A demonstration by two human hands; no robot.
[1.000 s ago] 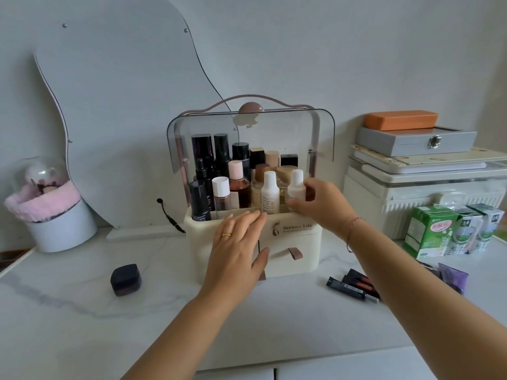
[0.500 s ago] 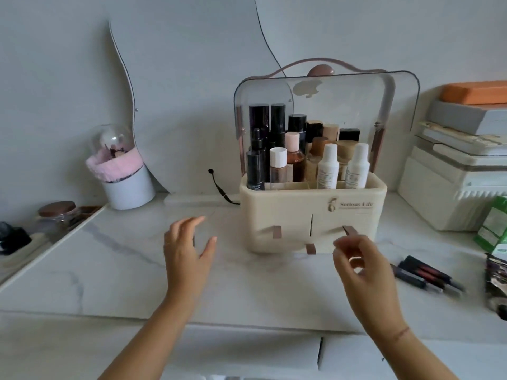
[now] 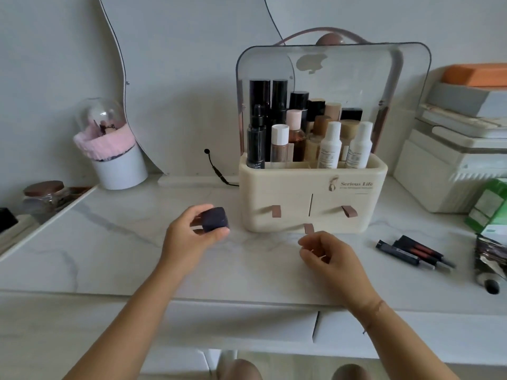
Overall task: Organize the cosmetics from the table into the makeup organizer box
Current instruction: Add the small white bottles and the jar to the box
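Left of the makeup organizer box (image 3: pixel 288 187), the left hand (image 3: pixel 189 239) grips a dark jar (image 3: pixel 214 219) in curled fingers (image 3: pixel 196 213) above the bench (image 3: pixel 109 242), and a loose hold could drop it. Before the box the right hand (image 3: pixel 332 256) hovers empty, fingers loosely curled, near the lowest drawer tab (image 3: pixel 309 228); a sharp tug might drag the box and topple its bottles (image 3: pixel 329 149). Its front reads "Serious Life"; dark lip tubes (image 3: pixel 411 250) lie right of it.

Soft even daylight, faint shadows, wide-angle edge distortion
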